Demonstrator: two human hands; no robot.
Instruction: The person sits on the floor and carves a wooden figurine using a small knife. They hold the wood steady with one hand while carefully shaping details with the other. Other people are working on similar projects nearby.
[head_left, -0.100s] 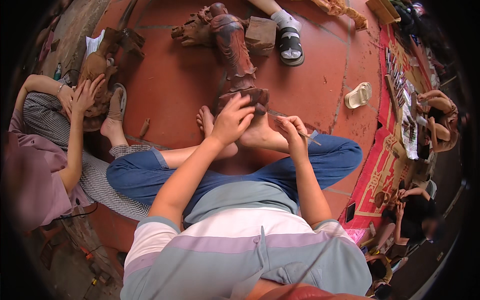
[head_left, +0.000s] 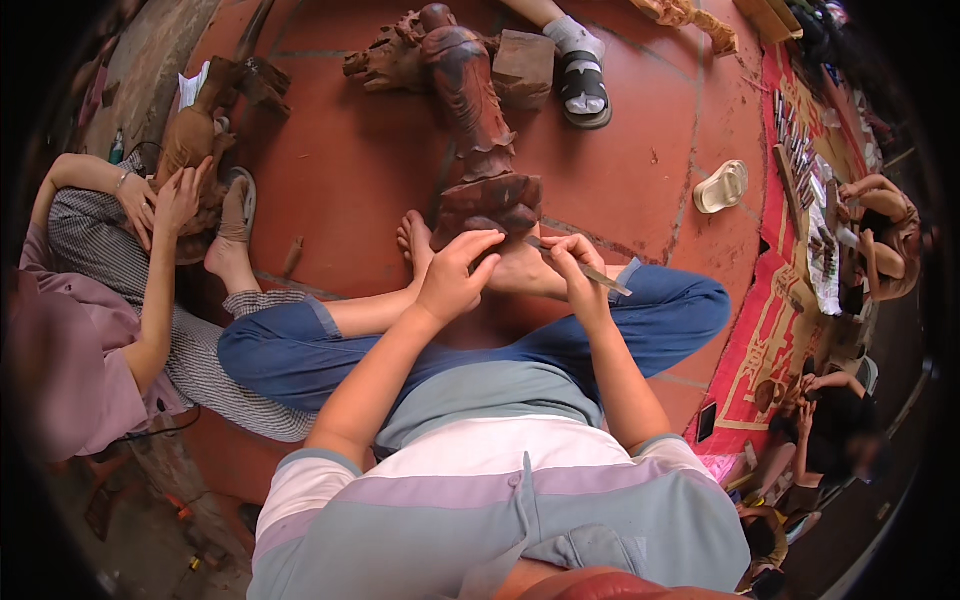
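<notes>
Red tiled floor (head_left: 360,170), patterned mat (head_left: 770,330)

Dark reddish-brown carved wooden figure (head_left: 478,130) under my left hand (head_left: 452,278), its base almost maroon; the thin chisel (head_left: 585,270) in my right hand (head_left: 580,268) is grey metal with a pale tip. My jeans (head_left: 640,305) are mid blue, my shirt (head_left: 500,500) banded in grey-green, white and lilac stripes, and the floor tiles (head_left: 630,170) are terracotta red with darker joints. To my left, a person's trousers (head_left: 215,375) show a fine grey-and-white check below a mauve top (head_left: 80,370); to my right lies a red mat (head_left: 780,330) with a gold pattern, and a cream slipper (head_left: 720,187) sits on the tiles.
</notes>
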